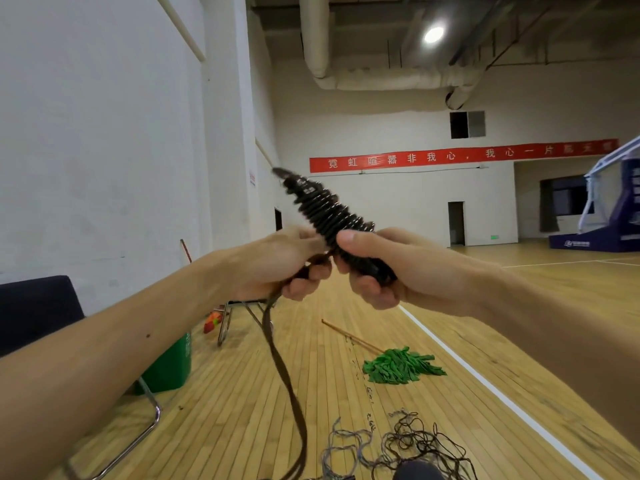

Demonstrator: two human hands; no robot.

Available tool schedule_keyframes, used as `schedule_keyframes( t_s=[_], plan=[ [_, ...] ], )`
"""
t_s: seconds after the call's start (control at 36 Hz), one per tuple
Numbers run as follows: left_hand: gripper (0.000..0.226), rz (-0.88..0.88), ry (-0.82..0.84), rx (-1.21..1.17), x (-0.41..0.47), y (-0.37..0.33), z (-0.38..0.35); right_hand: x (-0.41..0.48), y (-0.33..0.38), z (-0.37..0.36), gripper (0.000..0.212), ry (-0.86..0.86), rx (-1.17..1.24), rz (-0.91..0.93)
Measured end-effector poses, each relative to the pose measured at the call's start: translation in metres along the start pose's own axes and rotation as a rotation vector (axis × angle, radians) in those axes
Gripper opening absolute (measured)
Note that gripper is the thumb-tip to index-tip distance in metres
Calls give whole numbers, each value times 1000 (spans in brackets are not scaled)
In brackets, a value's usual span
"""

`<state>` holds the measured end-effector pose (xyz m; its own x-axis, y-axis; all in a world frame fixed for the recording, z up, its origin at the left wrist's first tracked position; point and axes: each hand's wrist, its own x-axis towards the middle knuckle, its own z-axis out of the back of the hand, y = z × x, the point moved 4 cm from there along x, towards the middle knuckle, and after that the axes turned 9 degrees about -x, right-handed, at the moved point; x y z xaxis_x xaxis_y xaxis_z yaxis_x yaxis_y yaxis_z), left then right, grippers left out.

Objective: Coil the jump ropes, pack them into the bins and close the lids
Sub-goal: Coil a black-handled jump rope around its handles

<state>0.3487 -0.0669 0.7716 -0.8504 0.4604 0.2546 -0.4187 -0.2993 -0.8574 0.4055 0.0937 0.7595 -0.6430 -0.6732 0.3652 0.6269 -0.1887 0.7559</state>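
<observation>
L hand (pixel 273 261), R hand (pixel 381 266) round coiled rope (pixel 325 209) — green bin (pixel 173 365) apart

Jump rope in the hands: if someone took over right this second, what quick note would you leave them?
Right hand grips the lower end of the wound black bundle.
Left hand grips the rope where its loose tail leaves it.
The tail hangs toward the floor; more tangled ropes lie there.
Done: part of this rope is wound.
Left: finish it, coil the others, pack all away.

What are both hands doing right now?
Left hand: closed, gripping the loose rope.
Right hand: closed, gripping the coiled rope bundle.
</observation>
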Motion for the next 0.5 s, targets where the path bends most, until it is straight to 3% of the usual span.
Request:
schedule_keyframes(
  t_s=[0.08, 0.19, 0.36, 0.5],
  plan=[
    [38, -28, 120, -60, -16, -7, -20, 2, -7, 20, 46, -139, 59, -40],
    [41, -40, 21, 2, -12, -1, -23, 6, -23, 35, 46, -217, 47, -110],
    [32, -109, -110, 498, -1, -3, -32, 17, -49, 45, 46, -283, -72, -217],
    [9, -124, -24, 734, -3, -8, -34, 16, -59, 45, 47, -254, -98, -266]
  ],
)
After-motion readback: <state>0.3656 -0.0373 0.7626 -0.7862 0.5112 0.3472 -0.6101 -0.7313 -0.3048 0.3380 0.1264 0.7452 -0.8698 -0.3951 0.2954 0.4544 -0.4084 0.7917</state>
